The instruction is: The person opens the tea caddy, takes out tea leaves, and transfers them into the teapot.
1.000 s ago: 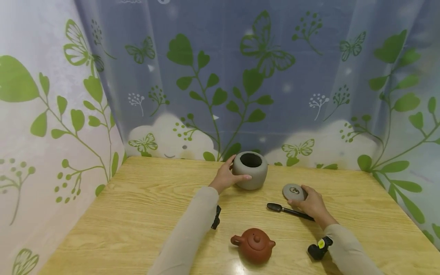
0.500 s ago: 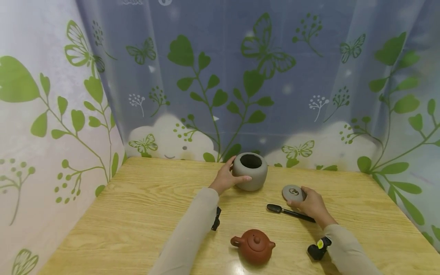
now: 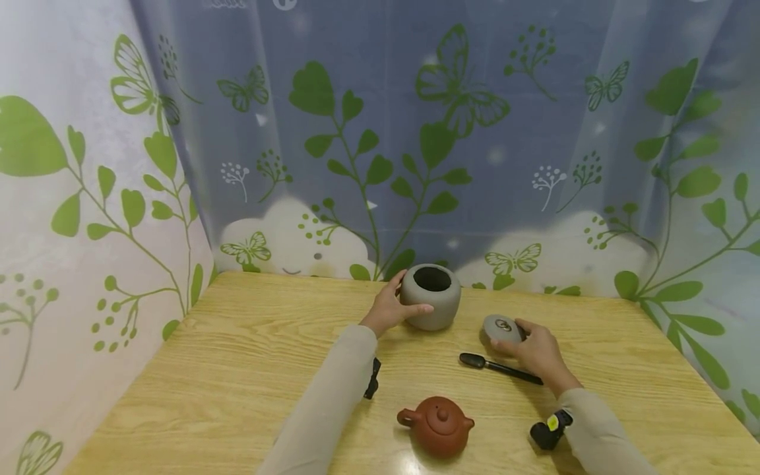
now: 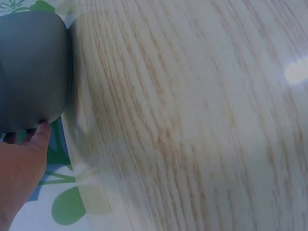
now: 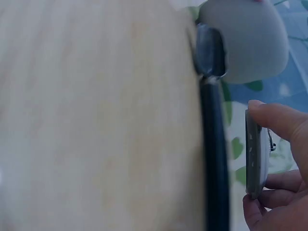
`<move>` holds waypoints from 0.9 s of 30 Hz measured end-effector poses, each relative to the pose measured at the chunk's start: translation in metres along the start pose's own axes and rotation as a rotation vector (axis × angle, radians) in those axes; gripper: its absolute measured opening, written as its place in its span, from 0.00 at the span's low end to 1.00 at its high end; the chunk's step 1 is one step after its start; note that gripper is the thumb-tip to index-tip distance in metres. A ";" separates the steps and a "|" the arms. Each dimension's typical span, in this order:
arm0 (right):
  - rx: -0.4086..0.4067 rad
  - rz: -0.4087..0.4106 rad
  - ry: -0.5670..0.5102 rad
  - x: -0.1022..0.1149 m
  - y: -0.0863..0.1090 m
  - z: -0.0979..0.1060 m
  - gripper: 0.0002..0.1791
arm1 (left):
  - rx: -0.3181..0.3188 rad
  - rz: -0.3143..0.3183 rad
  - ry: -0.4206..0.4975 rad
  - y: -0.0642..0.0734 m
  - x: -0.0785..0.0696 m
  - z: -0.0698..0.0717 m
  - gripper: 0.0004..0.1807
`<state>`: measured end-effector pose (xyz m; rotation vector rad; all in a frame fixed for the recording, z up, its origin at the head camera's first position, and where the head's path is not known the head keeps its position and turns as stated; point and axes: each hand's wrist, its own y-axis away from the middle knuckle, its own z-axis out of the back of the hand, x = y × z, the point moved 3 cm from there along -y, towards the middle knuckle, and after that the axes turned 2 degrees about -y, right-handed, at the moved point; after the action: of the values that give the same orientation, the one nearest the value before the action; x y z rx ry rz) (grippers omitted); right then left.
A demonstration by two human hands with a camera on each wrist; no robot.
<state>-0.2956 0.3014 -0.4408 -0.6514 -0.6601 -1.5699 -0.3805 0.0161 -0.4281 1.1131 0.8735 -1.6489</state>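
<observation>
A round grey jar point(image 3: 430, 300) stands uncovered near the back of the table, its dark mouth facing up. My left hand point(image 3: 388, 309) grips it from the left, thumb across the front and fingers round the far side. In the left wrist view the fingertips press the side of the jar point(image 4: 33, 72). To the right, my right hand point(image 3: 539, 349) pinches the jar's grey lid point(image 3: 495, 328) at its edge, between thumb and fingers. A small ring shows on top of the lid point(image 5: 257, 149), which looks tilted and lifted off the table.
A black long-handled scoop point(image 3: 510, 371) lies on the wooden table point(image 3: 249, 369) just in front of the lid. Nearer the front sits a reddish-brown teapot point(image 3: 441, 427), handle to the left. A patterned curtain point(image 3: 380, 132) hangs behind the table's back edge.
My right hand has shifted slightly left with the lid, which has tipped and come up a little towards the jar. My left hand and the jar stay in place.
</observation>
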 end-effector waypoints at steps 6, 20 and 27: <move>-0.027 0.069 0.002 0.027 0.000 0.006 0.51 | 0.000 -0.006 -0.002 0.002 -0.002 0.000 0.57; -0.010 0.133 -0.036 0.084 -0.015 0.007 0.51 | -0.009 -0.008 -0.017 -0.001 0.000 0.000 0.57; -0.001 0.193 -0.012 0.107 -0.027 0.000 0.52 | -0.003 -0.014 -0.001 0.003 -0.003 0.000 0.55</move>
<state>-0.3324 0.2316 -0.3637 -0.7053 -0.5876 -1.3887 -0.3774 0.0158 -0.4255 1.1068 0.8849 -1.6591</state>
